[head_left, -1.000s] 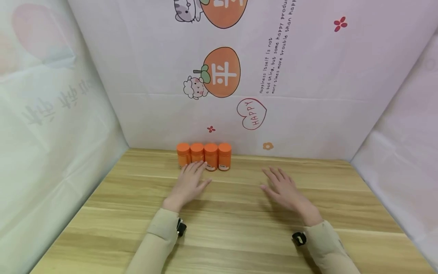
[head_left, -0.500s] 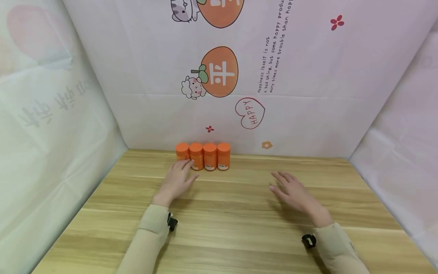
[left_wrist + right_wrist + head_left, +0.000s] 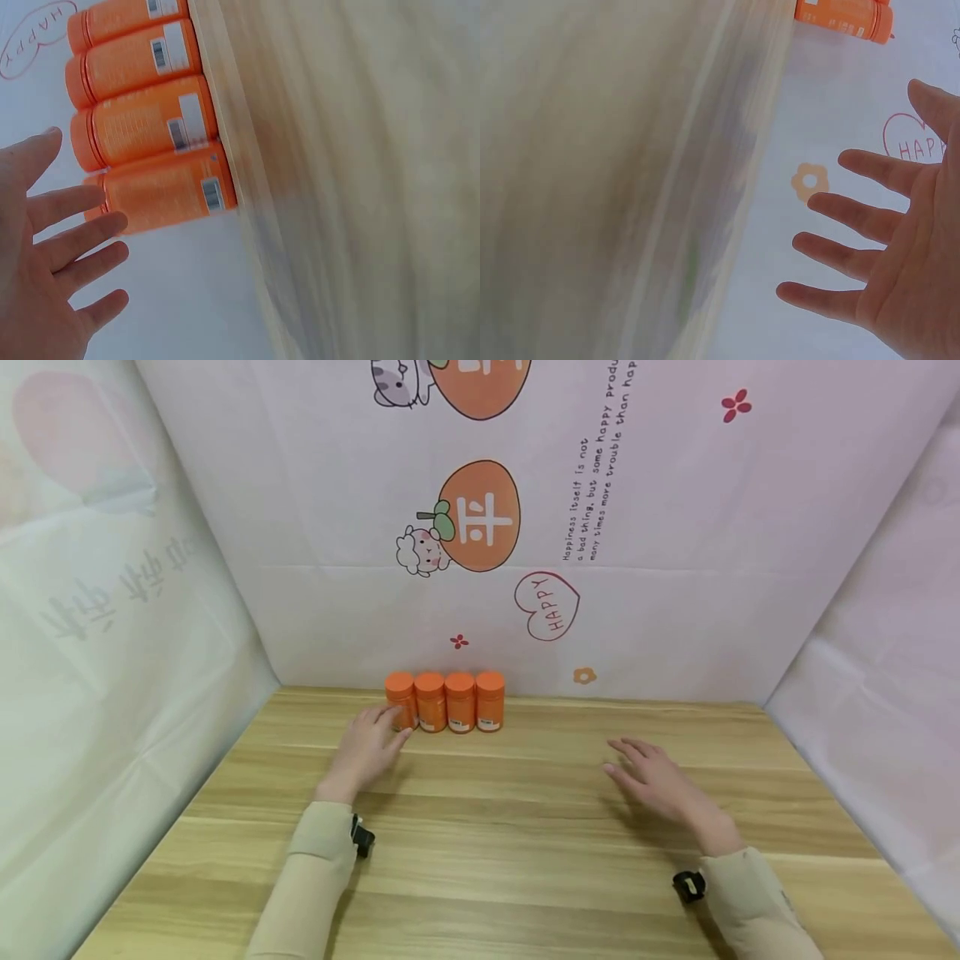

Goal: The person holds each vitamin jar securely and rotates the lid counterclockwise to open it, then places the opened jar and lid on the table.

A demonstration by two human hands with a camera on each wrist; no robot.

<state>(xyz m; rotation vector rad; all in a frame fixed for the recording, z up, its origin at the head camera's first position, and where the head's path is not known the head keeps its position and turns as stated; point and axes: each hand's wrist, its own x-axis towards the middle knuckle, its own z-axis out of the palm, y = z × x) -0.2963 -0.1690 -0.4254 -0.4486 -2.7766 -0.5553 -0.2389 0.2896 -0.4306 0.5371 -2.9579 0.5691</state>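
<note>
Several orange bottles with orange screw caps stand upright in a tight row at the back of the table. My left hand is at the row's left end, its fingertips overlapping the leftmost bottle in the head view. In the left wrist view, the left hand's fingers are spread and hold nothing, with the leftmost bottle just beyond them. Over the right side of the table is my right hand, well apart from the bottles. Its fingers are spread, nothing in them, in the right wrist view.
The wooden table runs back to a white printed cloth right behind the bottles. Cloth side walls stand along the left and right edges. A black wrist strap sits at the right cuff.
My left hand has moved left along the front of the row, from the middle bottles to the leftmost. My right hand has shifted right. The bottles stay in place.
</note>
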